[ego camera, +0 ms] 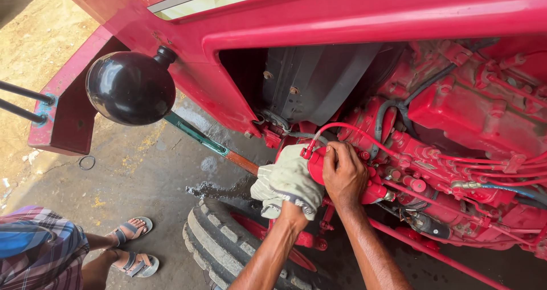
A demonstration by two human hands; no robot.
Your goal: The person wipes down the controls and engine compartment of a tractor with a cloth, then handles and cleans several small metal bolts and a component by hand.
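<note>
Side view into the open engine bay of a red tractor [353,16]. The right hand [343,176] is closed around a small red cylindrical filter housing [317,166] bolted low on the engine, at about 6 o'clock from the dark radiator fan opening [319,79]. The left hand [293,213] is largely wrapped in a pale rag [288,182], gripping it and pressing it against the housing from 9 o'clock. A thin red hose [342,127] arches off the housing's top fitting toward 2 o'clock. The housing looks rigid, painted metal, probably oily and therefore slippery; the round body offers the surest grip, while the hose and fittings seem fragile. The rag is soft and light. The front tyre [228,244] lies at 7 o'clock; a black headlamp [131,88] at 10 o'clock. A bystander's sandalled feet [132,247] stand at far 8 o'clock.
</note>
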